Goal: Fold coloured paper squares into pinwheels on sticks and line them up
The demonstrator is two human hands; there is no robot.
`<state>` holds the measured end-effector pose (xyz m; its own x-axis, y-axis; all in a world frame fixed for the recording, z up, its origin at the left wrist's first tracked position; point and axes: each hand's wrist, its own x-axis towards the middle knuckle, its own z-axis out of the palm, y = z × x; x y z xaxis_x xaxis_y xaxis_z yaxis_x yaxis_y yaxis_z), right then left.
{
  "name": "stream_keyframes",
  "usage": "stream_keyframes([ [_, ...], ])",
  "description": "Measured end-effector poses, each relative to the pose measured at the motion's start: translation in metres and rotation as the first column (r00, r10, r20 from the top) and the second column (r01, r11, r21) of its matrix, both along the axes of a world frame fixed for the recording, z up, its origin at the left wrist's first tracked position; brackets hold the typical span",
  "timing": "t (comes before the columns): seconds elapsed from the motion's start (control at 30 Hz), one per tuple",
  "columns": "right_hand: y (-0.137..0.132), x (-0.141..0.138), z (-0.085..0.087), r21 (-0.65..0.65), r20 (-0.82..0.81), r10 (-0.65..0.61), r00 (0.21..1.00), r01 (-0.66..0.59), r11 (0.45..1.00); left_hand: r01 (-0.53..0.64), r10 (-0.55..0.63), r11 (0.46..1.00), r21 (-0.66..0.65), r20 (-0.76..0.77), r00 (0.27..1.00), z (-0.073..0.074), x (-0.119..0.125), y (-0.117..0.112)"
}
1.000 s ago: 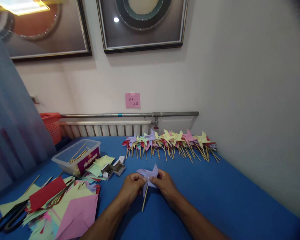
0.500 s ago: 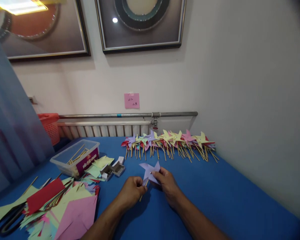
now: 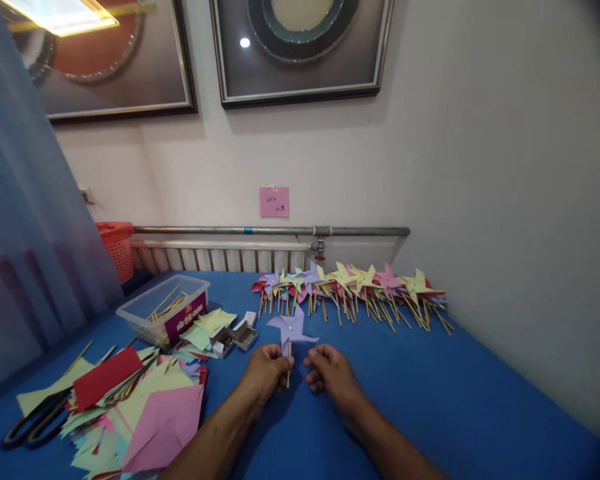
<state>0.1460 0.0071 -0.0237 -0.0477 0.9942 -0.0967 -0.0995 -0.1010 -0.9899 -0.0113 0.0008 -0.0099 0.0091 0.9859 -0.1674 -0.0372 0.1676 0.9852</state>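
My left hand (image 3: pixel 266 370) pinches the wooden stick of a purple paper pinwheel (image 3: pixel 290 329), holding it upright just above the blue table (image 3: pixel 430 387). My right hand (image 3: pixel 329 373) rests beside it, fingers curled, a little apart from the stick and holding nothing that I can see. A row of several finished pinwheels (image 3: pixel 350 283) in yellow, pink, purple and red lies along the back of the table near the wall.
A clear plastic box of sticks (image 3: pixel 165 310) and a small open box of pins (image 3: pixel 235 338) sit left of my hands. Coloured paper sheets (image 3: pixel 145 413) and black scissors (image 3: pixel 33 420) lie at the front left. An orange basket (image 3: pixel 116 248) stands by the curtain.
My right hand has let go of the pinwheel's paper and dropped back beside the stick. The left hand now holds the pinwheel upright by its stick. The camera has shifted slightly.
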Motion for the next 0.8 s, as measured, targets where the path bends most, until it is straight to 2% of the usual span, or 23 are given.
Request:
stream_keyframes([
  [0.1,-0.008,-0.004,0.001,0.073,0.165,0.174,0.971,-0.188,0.979,-0.004,0.003,1.000,0.010,0.047,0.999,0.003,0.000,-0.002],
  [0.2,-0.016,-0.007,0.002,0.171,0.278,0.236,0.931,-0.290,0.942,0.000,-0.003,1.000,0.024,0.107,0.994,0.004,0.001,-0.004],
  [0.3,-0.020,-0.010,0.001,0.219,0.327,0.210,0.921,-0.290,0.932,0.016,-0.020,0.999,0.032,0.133,0.991,0.003,0.002,-0.005],
  [0.43,-0.020,-0.010,0.001,0.152,0.316,0.220,0.923,-0.279,0.948,0.022,-0.025,0.999,0.027,0.106,0.994,0.001,0.004,-0.004],
  [0.57,-0.019,-0.009,0.002,0.167,0.336,0.216,0.917,-0.283,0.944,0.018,-0.019,1.000,0.023,0.083,0.996,0.002,0.005,-0.004],
  [0.8,-0.022,-0.010,0.008,0.157,0.305,0.224,0.926,-0.280,0.947,-0.106,0.103,0.989,0.100,0.030,0.994,0.005,0.001,-0.002],
])
